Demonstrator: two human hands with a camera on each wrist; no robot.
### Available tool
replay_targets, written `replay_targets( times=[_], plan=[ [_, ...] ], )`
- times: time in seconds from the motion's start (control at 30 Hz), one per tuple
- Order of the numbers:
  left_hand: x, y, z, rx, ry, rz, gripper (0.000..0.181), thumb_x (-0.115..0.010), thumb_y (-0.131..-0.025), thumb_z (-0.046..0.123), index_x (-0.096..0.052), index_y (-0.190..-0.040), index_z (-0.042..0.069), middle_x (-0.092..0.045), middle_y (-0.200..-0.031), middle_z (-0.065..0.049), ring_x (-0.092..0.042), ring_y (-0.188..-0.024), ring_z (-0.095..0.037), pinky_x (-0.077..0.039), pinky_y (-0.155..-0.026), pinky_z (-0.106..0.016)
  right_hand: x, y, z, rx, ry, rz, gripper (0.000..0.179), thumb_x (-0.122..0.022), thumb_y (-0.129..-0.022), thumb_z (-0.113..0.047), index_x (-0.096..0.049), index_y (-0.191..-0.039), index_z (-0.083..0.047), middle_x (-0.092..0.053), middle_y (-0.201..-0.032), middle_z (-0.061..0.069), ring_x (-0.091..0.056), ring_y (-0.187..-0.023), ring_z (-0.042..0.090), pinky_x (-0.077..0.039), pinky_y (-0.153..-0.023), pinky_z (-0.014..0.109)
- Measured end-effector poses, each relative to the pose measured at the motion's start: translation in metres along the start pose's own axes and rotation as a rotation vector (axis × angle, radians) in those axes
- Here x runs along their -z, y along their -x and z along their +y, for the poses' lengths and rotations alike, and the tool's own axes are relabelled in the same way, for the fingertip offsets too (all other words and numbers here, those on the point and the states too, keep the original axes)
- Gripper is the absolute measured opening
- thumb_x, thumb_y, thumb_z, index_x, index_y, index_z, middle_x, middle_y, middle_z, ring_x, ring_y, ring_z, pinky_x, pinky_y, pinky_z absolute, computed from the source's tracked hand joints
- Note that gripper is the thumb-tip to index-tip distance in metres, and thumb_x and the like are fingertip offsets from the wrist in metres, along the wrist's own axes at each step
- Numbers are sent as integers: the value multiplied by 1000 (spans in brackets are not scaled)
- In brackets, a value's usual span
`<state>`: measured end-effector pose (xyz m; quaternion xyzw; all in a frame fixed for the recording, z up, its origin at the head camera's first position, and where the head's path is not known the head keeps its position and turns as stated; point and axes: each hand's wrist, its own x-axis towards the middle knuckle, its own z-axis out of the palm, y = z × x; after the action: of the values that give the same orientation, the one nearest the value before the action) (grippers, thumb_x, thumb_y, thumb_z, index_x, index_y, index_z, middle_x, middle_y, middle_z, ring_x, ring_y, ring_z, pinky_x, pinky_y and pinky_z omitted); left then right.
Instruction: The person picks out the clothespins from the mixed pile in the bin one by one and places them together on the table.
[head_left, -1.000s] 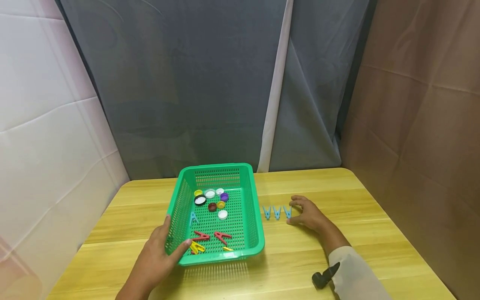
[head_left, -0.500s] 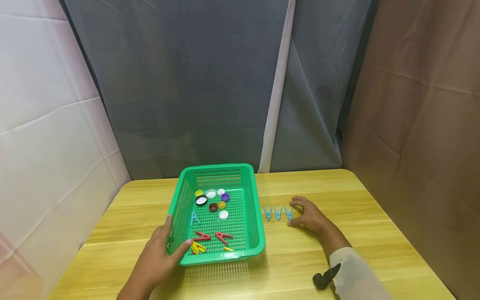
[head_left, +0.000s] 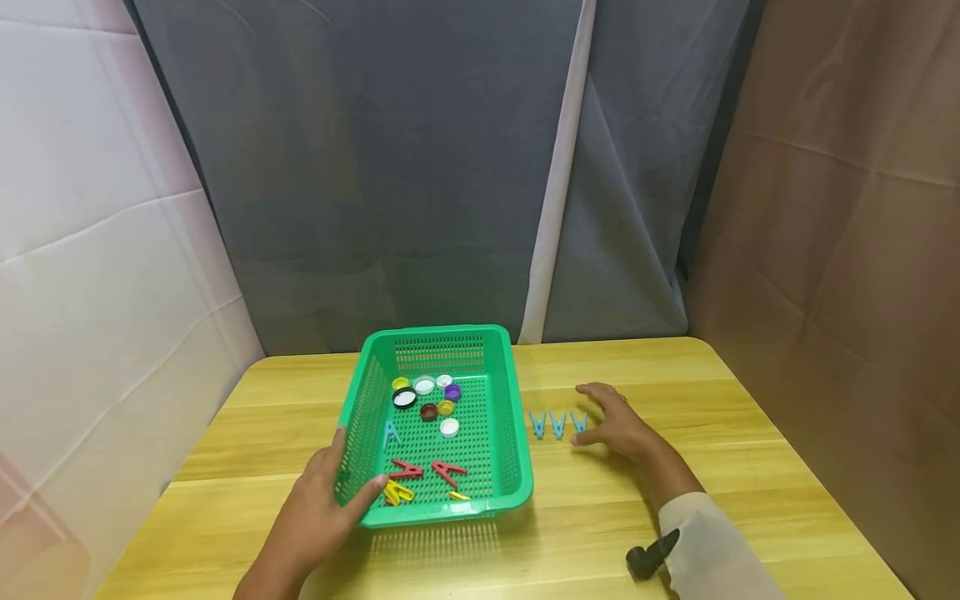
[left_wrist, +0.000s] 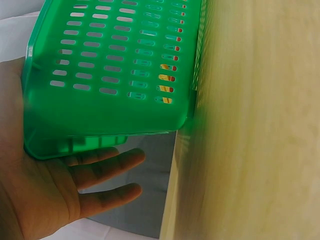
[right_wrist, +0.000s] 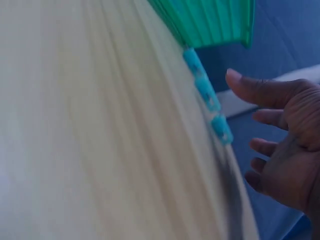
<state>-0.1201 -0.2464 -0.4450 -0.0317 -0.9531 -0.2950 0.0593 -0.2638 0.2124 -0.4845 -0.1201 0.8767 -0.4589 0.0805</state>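
A green plastic basket (head_left: 510,450) stands on the table, with my left hand (head_left: 311,512) gripping its near left corner, thumb over the rim. In the left wrist view, the left hand's fingers (left_wrist: 112,167) extend past the basket's wall (left_wrist: 100,112). Three light blue clothespins stand in a row right of the basket: a left one (head_left: 537,426), a middle one (head_left: 557,426) and a right one (head_left: 579,422). My right hand (head_left: 618,425) hovers beside the right one, thumb and fingers spread apart and holding nothing.
Inside the basket lie several bottle caps, among them a white cap (head_left: 448,427) and a purple cap (head_left: 452,392). Toward its near end are red clothespins (head_left: 447,472), a yellow clothespin (head_left: 397,492) and a blue clothespin (head_left: 392,434). Grey curtain (head_left: 390,183) hangs behind the table.
My right hand's thumb and fingers, close around the right blue clothespin before, have spread away from it, leaving it in the row. The left hand stays on the basket.
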Motion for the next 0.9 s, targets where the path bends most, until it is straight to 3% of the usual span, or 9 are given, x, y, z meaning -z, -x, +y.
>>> replay_targets(
  times=[0.23,0.5,0.9],
  plan=[
    [0,0,0,6,-11,0,107,-67,-104,59,-14,-173,-4,-48,-158,-37,-55,-142,-56,-48,-112,-75,-10,1,-32,99,116,27,94,-91,-89,-7,-39,-167,-4,-14,-179,27,-10,-163,57,-40,-119,77],
    [0,0,1,-8,-9,15,106,-68,-104,58,-16,-172,-5,-49,-157,-37,-56,-142,-56,-48,-112,-74,-17,4,-69,202,197,54,88,-84,-94,-2,-40,-168,-12,-14,-181,20,-8,-167,53,-6,-120,92],
    [1,-2,0,22,-16,-23,109,-65,-104,62,-12,-174,-2,-46,-160,-37,-52,-145,-58,-45,-115,-75,-27,-3,-116,295,245,54,82,-84,-96,-10,-44,-168,-14,-18,-182,13,-13,-168,47,-17,-125,84]
  ],
)
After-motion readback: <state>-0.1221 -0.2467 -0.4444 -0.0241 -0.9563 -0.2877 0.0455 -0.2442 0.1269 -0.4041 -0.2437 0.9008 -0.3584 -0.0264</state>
